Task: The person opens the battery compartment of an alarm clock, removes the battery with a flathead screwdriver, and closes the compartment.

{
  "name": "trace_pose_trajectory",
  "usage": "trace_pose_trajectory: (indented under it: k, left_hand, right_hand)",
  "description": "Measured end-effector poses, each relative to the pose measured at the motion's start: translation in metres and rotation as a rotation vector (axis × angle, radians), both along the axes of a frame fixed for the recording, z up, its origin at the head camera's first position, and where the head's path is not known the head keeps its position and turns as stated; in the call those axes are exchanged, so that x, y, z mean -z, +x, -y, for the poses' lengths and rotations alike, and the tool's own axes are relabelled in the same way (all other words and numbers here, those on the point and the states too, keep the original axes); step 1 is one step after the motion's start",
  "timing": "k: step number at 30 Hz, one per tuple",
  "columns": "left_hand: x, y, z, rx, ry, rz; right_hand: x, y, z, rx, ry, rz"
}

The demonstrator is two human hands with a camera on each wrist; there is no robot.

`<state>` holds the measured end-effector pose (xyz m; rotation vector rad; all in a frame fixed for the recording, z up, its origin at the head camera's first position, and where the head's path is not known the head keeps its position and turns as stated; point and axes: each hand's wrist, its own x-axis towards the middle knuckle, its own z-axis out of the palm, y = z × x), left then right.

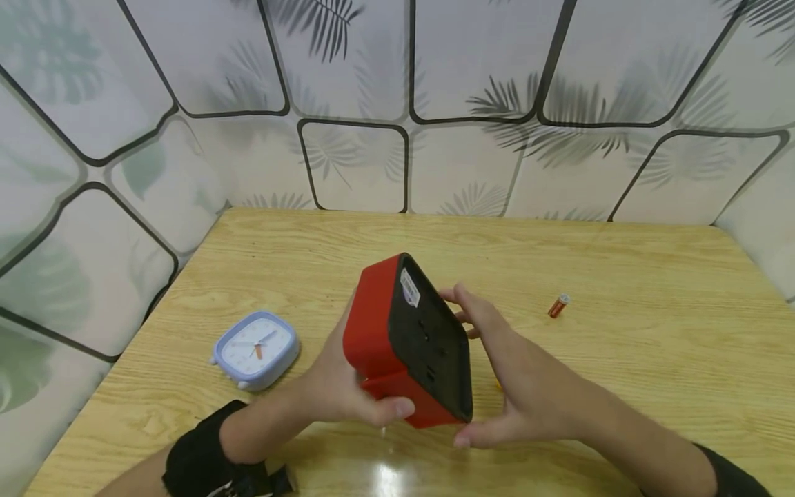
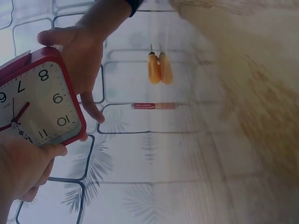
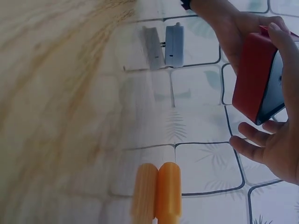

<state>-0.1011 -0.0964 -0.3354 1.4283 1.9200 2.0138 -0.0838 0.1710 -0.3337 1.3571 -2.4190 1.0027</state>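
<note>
A red square alarm clock [image 1: 380, 310] is raised above the table, tilted, with its black back [image 1: 428, 345] and a white label toward the head camera. My left hand [image 1: 338, 379] grips it from the left side, thumb along the lower edge. In the left wrist view the white numbered dial [image 2: 39, 100] shows. Beside the clock's other side is my right hand [image 1: 528, 373], its fingers spread and thumb apart from them. In the right wrist view, fingers of the right hand [image 3: 280, 149] stand off the casing; whether a fingertip touches it I cannot tell.
On the wooden table [image 1: 298, 255], a light-blue alarm clock [image 1: 257, 348] lies face up at left. An orange battery [image 1: 558, 306] lies at right. A screwdriver with an orange handle [image 2: 153, 70] is mostly hidden behind the right hand in the head view. Patterned covering backs the table.
</note>
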Motion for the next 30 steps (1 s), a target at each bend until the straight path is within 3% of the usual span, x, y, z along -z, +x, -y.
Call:
trace_pose_trajectory:
  k: [5,8,12,17,24,30]
  left_hand:
    - [-0.003,0.001,0.000,0.019,-0.004,0.001]
    - [-0.007,0.002,0.002,0.010,-0.015,0.039]
    - [-0.016,0.003,0.007,-0.120,-0.078,0.093]
    - [-0.024,0.002,0.010,-0.296,-0.244,0.063]
    - [-0.025,-0.001,0.013,-0.371,-0.433,0.019]
    - [-0.024,-0.003,0.013,-0.413,-0.574,0.016]
  right_hand:
    - [-0.003,0.002,-0.002,0.043,0.024,0.005]
    - [-0.007,0.001,-0.005,0.084,0.020,0.002]
    - [-0.011,-0.005,-0.009,0.127,0.003,-0.050]
    - [-0.012,-0.010,-0.010,0.168,-0.004,-0.154]
    - [-0.011,-0.012,-0.009,0.214,0.056,-0.241]
    - [-0.009,-0.011,-0.009,0.246,0.134,-0.243]
